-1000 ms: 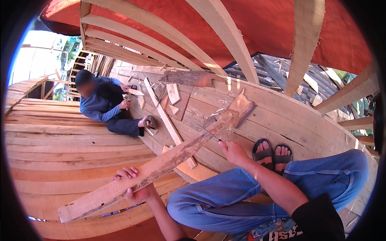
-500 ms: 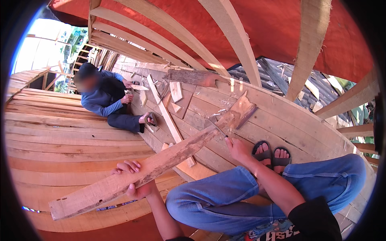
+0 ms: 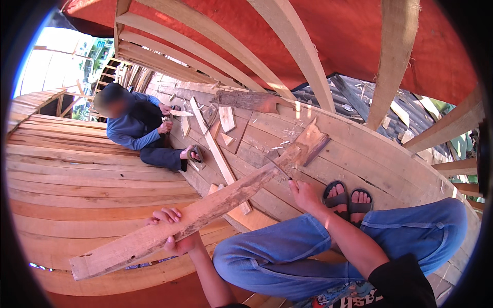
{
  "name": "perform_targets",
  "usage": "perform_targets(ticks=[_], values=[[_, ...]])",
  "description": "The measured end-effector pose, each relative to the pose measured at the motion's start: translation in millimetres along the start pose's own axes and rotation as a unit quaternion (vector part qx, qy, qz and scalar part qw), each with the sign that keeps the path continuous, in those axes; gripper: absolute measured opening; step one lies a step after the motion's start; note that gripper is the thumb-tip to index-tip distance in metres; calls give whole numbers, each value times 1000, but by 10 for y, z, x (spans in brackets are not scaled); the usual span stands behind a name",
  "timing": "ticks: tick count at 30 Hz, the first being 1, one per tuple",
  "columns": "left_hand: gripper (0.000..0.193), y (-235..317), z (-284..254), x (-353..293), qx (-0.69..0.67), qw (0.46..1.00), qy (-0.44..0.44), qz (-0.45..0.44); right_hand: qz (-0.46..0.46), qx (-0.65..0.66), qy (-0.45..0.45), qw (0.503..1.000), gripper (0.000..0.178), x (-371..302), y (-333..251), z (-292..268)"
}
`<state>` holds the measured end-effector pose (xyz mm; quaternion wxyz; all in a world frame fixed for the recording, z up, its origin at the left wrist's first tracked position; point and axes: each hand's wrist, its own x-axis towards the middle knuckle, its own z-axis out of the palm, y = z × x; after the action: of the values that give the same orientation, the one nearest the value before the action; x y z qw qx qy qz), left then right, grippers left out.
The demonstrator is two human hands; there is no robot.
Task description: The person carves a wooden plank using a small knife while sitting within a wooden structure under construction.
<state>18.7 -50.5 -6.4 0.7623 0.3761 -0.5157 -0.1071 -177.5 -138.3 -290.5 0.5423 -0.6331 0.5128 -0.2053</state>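
Note:
A long, rough-edged wooden plank [image 3: 205,213] slants from the lower left up to the middle right. My left hand [image 3: 172,231] is closed around its nearer half, thumb at the lower edge and fingers over the upper one. Toward the far end, my right hand [image 3: 304,195] grips the handle of a knife [image 3: 279,167], whose narrow blade lies across the plank's edge. The plank's splintered far end [image 3: 314,141] rests by a darker wood block [image 3: 317,149] on the floor boards.
Another person [image 3: 136,123] sits at the left, both hands around a pale wood piece [image 3: 179,113]. Offcuts and a long batten [image 3: 218,146] lie on the plank floor [image 3: 359,159]. Curved ribs [image 3: 298,46] stand before a red tarp [image 3: 349,36]. My sandalled feet [image 3: 348,200] are beside my right hand.
The plank has slid slightly to the right along its length, with my left hand moving along. The knife and my right hand have shifted only a little.

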Motion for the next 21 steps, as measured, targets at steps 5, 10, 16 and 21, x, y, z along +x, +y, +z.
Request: perform_targets(ticks=[5, 10, 16, 21], values=[[47, 59, -32, -25, 3, 1000, -1, 0, -46, -4, -50, 998, 49, -54, -159, -92], [47, -22, 42, 32, 7, 1000, -17, 6, 12, 20, -17, 1000, 48, 87, 96, -22], [46, 2, -36, 7, -3, 1000, -5, 1, -22, 6, -13, 1000, 48, 119, 13, -106], [46, 26, -74, 5, 3, 1000, -2, -1, -91, 6, -36, 995, 51, 67, 66, 1]])
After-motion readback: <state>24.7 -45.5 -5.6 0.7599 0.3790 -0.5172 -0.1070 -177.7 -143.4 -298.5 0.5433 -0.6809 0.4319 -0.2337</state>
